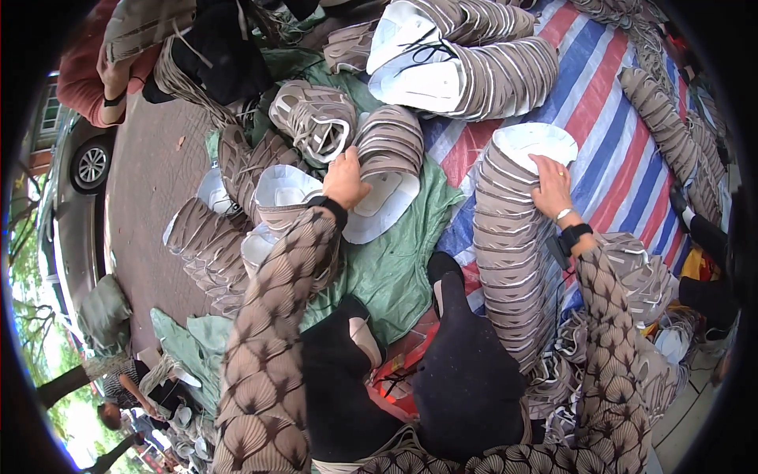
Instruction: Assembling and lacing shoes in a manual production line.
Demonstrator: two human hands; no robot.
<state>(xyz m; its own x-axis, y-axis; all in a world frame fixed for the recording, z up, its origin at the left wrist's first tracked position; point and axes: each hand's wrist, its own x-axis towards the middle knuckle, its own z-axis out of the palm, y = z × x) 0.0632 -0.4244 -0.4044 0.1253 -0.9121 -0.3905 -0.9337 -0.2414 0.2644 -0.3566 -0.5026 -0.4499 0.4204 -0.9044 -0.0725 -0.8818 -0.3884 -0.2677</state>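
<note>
My left hand (pixel 345 188) is closed at the edge of a laced shoe upper (pixel 313 117), beside a bent stack of nested taupe shoe uppers (pixel 392 138) with a white lining at its end. Just which edge the fingertips grip is partly hidden. On the right, a long curved column of nested shoe uppers (pixel 512 245) runs toward my knees. My right hand (pixel 553 189) grips the rim of the white-lined upper (pixel 530 142) at its far end, thumb and fingers on the edge.
More nested uppers (pixel 505 75) lie at the back on a striped sheet (pixel 596 103). Loose uppers crowd the left over green sacking (pixel 395 292). Another person's hand (pixel 114 73) holds uppers at the upper left. A parked car (pixel 79 213) stands beyond the paving.
</note>
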